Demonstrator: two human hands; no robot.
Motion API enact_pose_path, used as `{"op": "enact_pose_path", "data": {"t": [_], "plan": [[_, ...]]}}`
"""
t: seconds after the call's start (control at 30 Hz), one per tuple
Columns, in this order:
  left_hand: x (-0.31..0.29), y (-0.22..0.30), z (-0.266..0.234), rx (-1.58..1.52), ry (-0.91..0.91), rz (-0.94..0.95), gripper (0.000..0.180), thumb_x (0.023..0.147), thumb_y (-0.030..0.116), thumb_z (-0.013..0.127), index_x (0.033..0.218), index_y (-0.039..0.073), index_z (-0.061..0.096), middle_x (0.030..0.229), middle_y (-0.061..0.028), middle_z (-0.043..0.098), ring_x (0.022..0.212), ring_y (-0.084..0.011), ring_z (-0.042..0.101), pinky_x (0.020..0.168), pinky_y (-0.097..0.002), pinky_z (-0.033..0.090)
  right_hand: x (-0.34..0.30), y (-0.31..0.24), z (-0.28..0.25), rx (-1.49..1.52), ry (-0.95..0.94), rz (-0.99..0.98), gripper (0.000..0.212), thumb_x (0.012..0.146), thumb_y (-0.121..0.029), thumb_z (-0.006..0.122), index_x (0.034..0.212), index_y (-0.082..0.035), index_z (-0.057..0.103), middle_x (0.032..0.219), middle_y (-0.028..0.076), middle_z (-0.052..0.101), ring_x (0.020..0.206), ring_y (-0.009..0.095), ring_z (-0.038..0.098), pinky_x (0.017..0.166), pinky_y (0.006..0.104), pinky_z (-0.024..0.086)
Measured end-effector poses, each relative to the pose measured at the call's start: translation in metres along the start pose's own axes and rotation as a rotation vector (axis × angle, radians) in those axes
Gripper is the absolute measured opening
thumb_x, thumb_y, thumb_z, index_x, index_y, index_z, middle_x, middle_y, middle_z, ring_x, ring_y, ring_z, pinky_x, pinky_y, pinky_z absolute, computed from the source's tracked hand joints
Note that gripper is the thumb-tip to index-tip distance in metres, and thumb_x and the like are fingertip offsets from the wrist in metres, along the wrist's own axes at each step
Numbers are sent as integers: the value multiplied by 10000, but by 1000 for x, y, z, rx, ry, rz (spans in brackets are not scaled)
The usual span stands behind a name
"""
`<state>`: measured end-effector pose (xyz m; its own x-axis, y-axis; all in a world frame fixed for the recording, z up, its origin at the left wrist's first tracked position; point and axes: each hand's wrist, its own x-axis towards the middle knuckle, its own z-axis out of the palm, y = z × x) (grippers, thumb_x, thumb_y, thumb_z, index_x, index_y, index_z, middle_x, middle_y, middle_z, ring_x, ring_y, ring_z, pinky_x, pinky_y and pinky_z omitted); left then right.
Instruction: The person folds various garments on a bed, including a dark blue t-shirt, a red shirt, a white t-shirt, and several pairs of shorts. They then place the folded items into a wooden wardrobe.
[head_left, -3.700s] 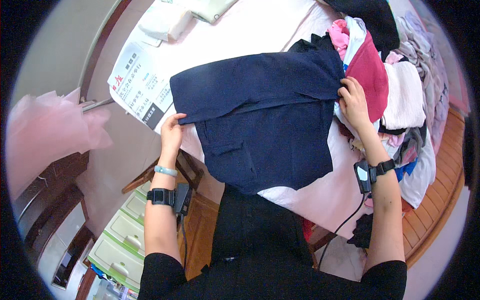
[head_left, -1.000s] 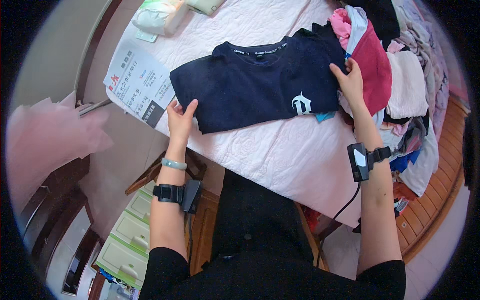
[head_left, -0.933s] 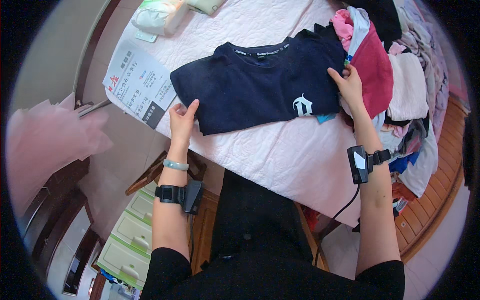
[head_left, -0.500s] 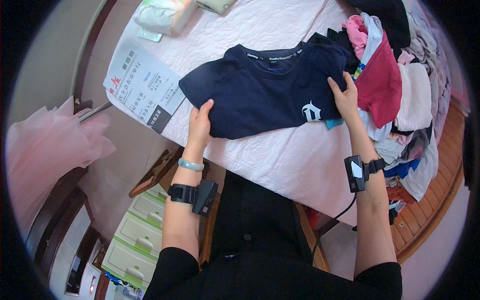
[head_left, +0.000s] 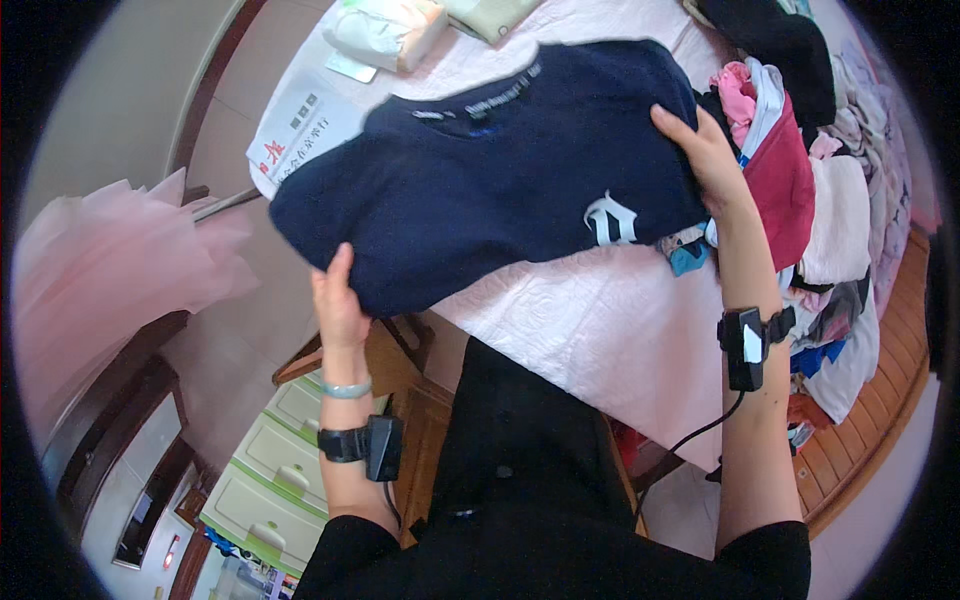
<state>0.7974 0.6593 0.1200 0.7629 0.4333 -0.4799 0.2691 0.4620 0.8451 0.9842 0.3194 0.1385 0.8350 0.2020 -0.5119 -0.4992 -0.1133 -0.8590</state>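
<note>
A navy T-shirt (head_left: 470,190) is stretched out between my two hands, its neckline at the far side and a white print near its right lower part. My left hand (head_left: 340,300) grips the shirt's lower left edge, thumb on top. At the right edge my right hand (head_left: 705,160) pinches the cloth, thumb on the front and the other fingers mostly behind it. The shirt hangs above the table, slanting down toward the left, and covers part of a newspaper (head_left: 300,130).
The table wears a pale pink quilted cover (head_left: 590,330). To the right is a heap of clothes with a dark red garment (head_left: 785,190) and a white folded cloth (head_left: 835,220). A tissue pack (head_left: 385,30) lies at the back. Pink tulle (head_left: 120,270) hangs left, above green-white drawers (head_left: 270,450).
The shirt has been lifted and pulled wider. My left hand has moved left and nearer to me, past the table edge, and my right hand slightly right. More of the newspaper is covered.
</note>
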Motion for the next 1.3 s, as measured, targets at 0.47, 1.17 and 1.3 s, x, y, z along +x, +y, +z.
{"op": "enact_pose_path", "data": {"t": [0.47,1.17,1.3], "plan": [[16,-72,-4,1815,-139,509,573,785,315,528,1300,162,333,1370,-158,226,1238,-430,162,941,-603,188,36,103,54,-1336,127,-491,651,724,-331,607,1286,-161,323,1352,187,236,1227,385,246,963,517,243],[-76,-95,121,1003,-431,404,418,781,54,538,1167,-16,396,1217,-155,402,1116,-266,398,897,-346,337,-126,95,-181,-1272,790,-306,674,592,-158,722,1198,-168,429,1348,192,177,1214,403,208,985,461,225],[-105,-90,137,967,-465,343,365,781,56,538,1127,-14,442,1098,-134,485,1000,-223,472,833,-330,385,-125,100,-198,-1069,826,-385,271,667,-81,627,934,-67,587,1219,191,411,1109,355,402,932,400,323]]}}
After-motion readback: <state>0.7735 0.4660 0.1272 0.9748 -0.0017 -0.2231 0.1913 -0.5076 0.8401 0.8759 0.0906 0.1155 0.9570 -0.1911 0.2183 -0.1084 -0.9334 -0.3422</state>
